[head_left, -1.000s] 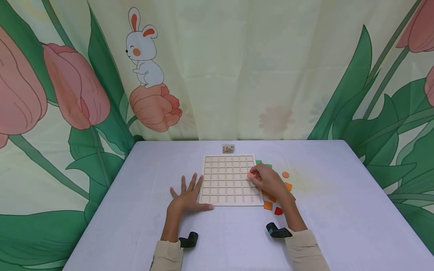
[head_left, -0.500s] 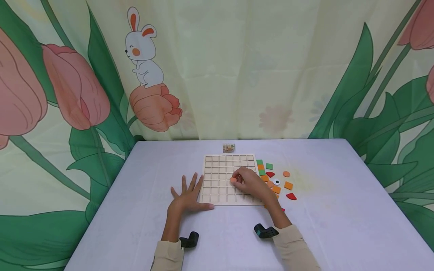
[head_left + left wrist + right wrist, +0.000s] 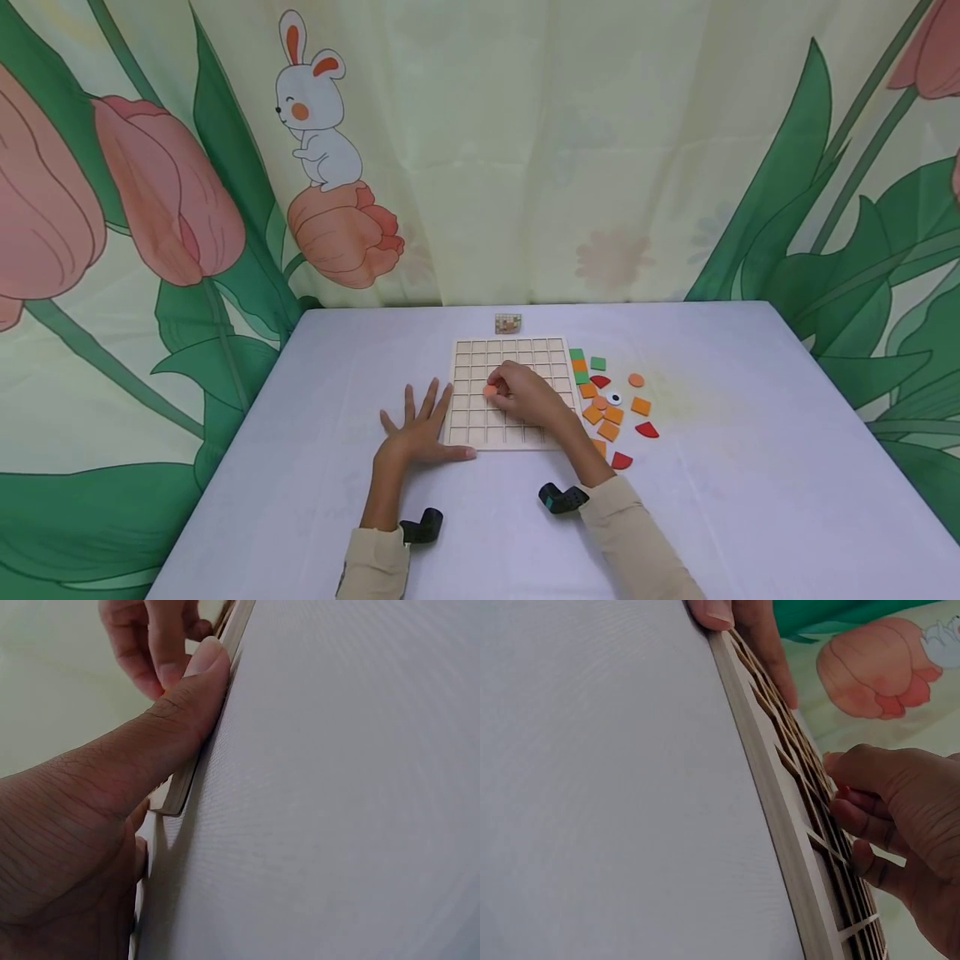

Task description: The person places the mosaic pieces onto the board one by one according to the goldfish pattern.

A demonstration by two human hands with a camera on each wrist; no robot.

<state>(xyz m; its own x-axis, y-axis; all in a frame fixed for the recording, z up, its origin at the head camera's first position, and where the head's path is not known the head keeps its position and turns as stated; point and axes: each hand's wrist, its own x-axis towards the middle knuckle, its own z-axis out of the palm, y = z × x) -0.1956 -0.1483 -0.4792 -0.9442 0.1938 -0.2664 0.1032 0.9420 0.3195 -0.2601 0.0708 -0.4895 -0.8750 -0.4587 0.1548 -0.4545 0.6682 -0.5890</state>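
A pale wooden grid board [image 3: 468,437] lies on the white table, its square cells framed by raised strips. Between thumb and fingertips my right hand [image 3: 528,393] pinches an orange disc [image 3: 490,390] over the left-middle cells. In the right wrist view only a sliver of that disc shows at the fingertips of the right hand [image 3: 900,802]. My left hand [image 3: 420,433] lies with fingers spread at the board's left side, and its thumb rests along the near left corner. From the left wrist view, the left thumb [image 3: 180,705] touches the board's edge.
Right of the board lie loose pieces: orange squares [image 3: 641,406], red wedges [image 3: 622,460], green squares [image 3: 597,363], an orange disc [image 3: 636,380] and a white eye-like disc [image 3: 613,399]. A small patterned card [image 3: 507,323] sits behind the board.
My right hand has carried the orange disc leftward from the board's right edge to its left-middle cells, uncovering the loose pieces at right. The left hand keeps its place at the board.
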